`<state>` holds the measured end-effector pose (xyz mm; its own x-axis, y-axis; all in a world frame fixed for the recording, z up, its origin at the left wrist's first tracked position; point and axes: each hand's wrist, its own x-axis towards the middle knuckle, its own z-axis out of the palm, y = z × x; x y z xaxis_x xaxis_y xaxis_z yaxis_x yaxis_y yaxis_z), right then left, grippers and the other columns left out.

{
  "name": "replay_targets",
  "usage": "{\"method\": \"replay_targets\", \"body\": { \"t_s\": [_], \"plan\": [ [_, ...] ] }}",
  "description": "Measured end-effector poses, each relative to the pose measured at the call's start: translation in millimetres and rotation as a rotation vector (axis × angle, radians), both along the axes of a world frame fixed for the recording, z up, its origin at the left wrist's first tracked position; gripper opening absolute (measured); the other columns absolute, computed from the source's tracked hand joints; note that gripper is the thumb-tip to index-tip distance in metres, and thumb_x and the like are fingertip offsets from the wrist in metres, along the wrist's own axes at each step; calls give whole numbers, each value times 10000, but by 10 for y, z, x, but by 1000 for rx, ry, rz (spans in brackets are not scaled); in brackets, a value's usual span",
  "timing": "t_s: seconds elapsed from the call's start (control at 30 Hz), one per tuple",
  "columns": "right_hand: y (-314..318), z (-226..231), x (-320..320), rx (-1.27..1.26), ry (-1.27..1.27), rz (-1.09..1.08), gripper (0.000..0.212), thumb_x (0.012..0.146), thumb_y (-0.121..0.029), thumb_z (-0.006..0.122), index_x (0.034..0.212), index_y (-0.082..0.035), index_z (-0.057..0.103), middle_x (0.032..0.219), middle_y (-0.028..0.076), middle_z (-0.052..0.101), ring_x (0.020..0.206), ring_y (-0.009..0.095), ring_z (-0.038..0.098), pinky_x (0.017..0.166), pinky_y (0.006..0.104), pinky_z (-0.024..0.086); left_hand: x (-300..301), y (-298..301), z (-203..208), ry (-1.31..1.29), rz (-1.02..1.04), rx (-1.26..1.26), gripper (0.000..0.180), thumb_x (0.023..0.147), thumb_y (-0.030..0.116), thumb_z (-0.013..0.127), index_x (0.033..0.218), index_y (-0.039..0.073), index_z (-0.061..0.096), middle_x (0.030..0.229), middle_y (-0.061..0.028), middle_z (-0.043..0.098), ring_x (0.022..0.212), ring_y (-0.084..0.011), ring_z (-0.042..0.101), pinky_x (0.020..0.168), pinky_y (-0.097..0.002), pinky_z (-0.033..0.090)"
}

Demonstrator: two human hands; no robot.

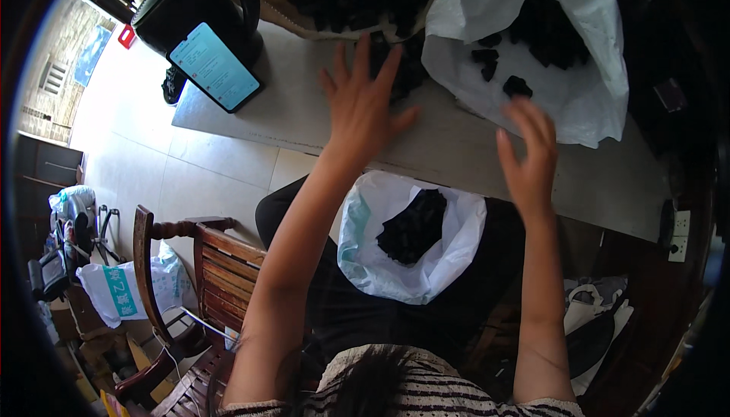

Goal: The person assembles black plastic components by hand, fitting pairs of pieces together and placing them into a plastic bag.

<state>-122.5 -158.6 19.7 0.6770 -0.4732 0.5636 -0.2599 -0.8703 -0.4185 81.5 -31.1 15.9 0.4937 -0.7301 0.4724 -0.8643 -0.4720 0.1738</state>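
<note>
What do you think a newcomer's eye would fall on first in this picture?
Probably the open white plastic bag with jagged black chunks at the upper right, the bare right hand by its mouth. Close behind comes the bare left hand, fingers spread, over the grey tabletop at upper centre. The lit rectangular smartphone before a black kettle at upper left also stands out.

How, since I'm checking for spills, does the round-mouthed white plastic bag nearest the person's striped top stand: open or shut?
Open: the white plastic bag has its rim spread wide, irregular black lumps showing inside.
</note>
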Motion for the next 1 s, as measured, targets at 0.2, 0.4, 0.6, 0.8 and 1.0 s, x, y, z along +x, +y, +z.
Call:
{"method": "replay_targets", "body": {
  "t_s": [0.2,0.4,0.6,0.8,1.0],
  "plan": [
    [-828,-263,589,30,263,-225,564,810,-433,658,1324,-255,510,1450,162,329,1302,456,302,979,614,329,101,-470,-193,53,-124,-13,555,690,404,739,1177,161,630,1340,-185,437,1258,-488,299,1020,-542,338],
    [-1033,-342,1039,-73,481,-373,582,810,-577,569,1326,-316,500,1522,137,211,1347,489,193,923,738,271,-40,-180,-196,29,-185,-54,482,677,357,747,1102,146,665,1277,-188,478,1233,-480,324,1011,-542,347],
    [-1526,-398,1197,-91,418,-506,685,798,-613,550,1409,-359,373,1546,103,137,1356,541,65,895,786,246,-104,-156,-169,28,-194,-33,464,680,340,745,1099,157,666,1285,-177,474,1250,-482,312,967,-553,375],
    [-1887,-347,1303,-96,369,-467,744,778,-584,581,1436,-347,326,1548,78,135,1353,555,18,920,768,272,-120,-165,-121,75,-210,-30,474,663,318,761,1090,137,665,1283,-176,471,1257,-476,309,989,-549,362],
    [-1917,-327,1163,-161,452,-356,558,769,-512,633,1260,-252,578,1476,111,297,1312,541,179,978,647,339,-88,-121,-110,107,-279,-20,480,646,309,769,1085,142,668,1284,-159,477,1266,-463,312,1004,-539,361]
  ]
}}
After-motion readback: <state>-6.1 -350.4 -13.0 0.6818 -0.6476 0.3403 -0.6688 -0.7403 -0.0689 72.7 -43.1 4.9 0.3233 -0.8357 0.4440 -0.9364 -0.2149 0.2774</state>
